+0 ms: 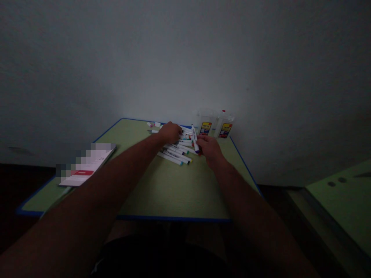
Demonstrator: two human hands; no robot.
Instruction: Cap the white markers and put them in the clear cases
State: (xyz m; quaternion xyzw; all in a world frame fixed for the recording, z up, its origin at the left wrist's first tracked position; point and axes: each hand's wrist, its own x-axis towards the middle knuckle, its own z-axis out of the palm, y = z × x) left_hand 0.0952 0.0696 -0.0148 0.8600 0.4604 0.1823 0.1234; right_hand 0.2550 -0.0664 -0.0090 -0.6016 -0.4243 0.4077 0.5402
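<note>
Near the far edge of the table, my right hand (209, 148) grips a white marker (195, 139) with a dark purple cap, its body tilted up and leaning left. My left hand (170, 132) is bent down over a loose pile of white markers (174, 154) with caps of several colours. Its fingers are curled at the pile, and whatever they hold is hidden behind the hand. Just beyond my right hand, two clear plastic cases (205, 125) with yellow, red and blue labels stand upright against the wall.
The green table (174, 193) has blue edging and meets a grey wall (174, 58). A tablet (87, 166) with a lit screen lies at its left side, a cable beside it. Small white pieces (157, 124) lie behind my left hand. A green panel (344, 193) is at the right.
</note>
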